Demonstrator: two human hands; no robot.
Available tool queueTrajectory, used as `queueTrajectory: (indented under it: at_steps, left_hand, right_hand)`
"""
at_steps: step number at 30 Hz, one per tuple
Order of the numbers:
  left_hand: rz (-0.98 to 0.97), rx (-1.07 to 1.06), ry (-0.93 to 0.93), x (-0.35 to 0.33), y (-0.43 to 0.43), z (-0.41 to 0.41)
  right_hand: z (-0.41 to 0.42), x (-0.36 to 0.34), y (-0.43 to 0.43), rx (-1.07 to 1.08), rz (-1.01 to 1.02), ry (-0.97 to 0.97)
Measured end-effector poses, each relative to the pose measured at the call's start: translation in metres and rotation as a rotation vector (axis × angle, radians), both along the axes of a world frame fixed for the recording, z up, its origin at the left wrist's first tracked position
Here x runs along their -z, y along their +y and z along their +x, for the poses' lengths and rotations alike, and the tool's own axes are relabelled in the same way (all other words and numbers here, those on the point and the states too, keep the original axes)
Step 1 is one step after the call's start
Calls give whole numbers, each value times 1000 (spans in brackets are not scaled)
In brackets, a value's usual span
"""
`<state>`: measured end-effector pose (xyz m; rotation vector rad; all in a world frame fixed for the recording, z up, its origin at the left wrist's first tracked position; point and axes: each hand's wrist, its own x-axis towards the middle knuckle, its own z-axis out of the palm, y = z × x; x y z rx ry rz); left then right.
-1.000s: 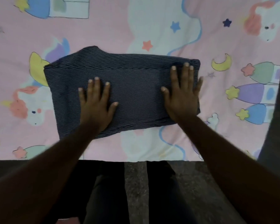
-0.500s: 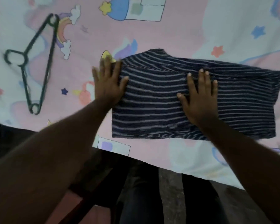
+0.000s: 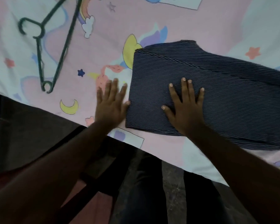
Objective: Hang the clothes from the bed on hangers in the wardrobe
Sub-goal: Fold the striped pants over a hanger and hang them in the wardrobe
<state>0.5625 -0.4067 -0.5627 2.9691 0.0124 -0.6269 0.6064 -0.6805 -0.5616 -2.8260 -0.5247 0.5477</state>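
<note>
Two hands, fingers [image 3: 184, 92] outstretched: right hand [image 3: 187, 110] on folded pinstriped garment [image 3: 233, 97], left hand [image 3: 111, 105] over printed sheet [image 3: 103, 38]; green hanger [image 3: 41, 29] apart.

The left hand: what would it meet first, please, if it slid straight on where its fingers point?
The left hand would probably cross only pink cartoon-print bedsheet, skirting the left edge of the folded navy pinstriped garment, perhaps grazing its far corner. The dark green hanger lies far left.

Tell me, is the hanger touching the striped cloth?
Apart. The head view shows the hanger lying left of the striped cloth, with a wide stretch of sheet between them.
</note>
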Motion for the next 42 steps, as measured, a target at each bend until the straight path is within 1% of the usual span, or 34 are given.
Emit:
queueTrajectory:
  at_steps: [2,4,6,9,12,14,16,19,21,25,27,29,33,34,36,37,38,40,42]
  left_hand:
    - [81,-111,-7,-5,32,4]
    - [144,-278,-57,-15,67,16]
    - [158,-427,-97,-29,95,32]
    - [160,-575,-133,-37,127,53]
    - [185,-597,-51,-36,144,67]
    - [193,-602,-39,-40,145,74]
    - [138,-615,-27,-42,133,75]
    - [-85,-591,-9,-50,87,56]
    - [-216,-570,14,-58,45,29]
    - [-285,-460,-28,-74,-33,-32]
    - [-306,-428,-5,-74,-56,-47]
    - [-337,-440,4,-69,-67,-51]
    - [-380,-469,-42,-68,-69,-43]
    - [-376,-515,-77,-69,-63,-41]
    - [-334,-702,-146,-67,-45,-35]
    - [-314,-801,-146,-65,-36,-30]
    - [-308,-873,-106,-62,-28,-25]
    - [-351,-918,27,-56,-16,-16]
    - [-408,-927,109,-53,-11,-8]
  right_hand:
    - [3,-6,10,-11,6,26]
    - [5,-11,32,-79,30,51]
    - [5,-13,55,-126,12,105]
    - [8,-12,78,-109,-80,207]
    - [11,-16,84,-100,-125,242]
    - [12,-19,85,-104,-143,253]
    - [12,-21,86,-112,-164,256]
    - [14,-23,86,-110,-168,258]
    - [14,-26,84,-107,-153,259]
    - [17,-31,79,-97,-96,274]
    - [22,-33,78,-70,-61,312]
    - [26,-36,79,0,18,319]
    - [31,-50,87,271,372,215]
    - [32,-54,92,306,422,223]
    - [31,-58,109,331,466,300]
    - [31,-58,117,331,452,338]
    - [31,-57,126,327,408,358]
    - [34,-57,143,319,286,365]
    - [39,-58,157,277,152,356]
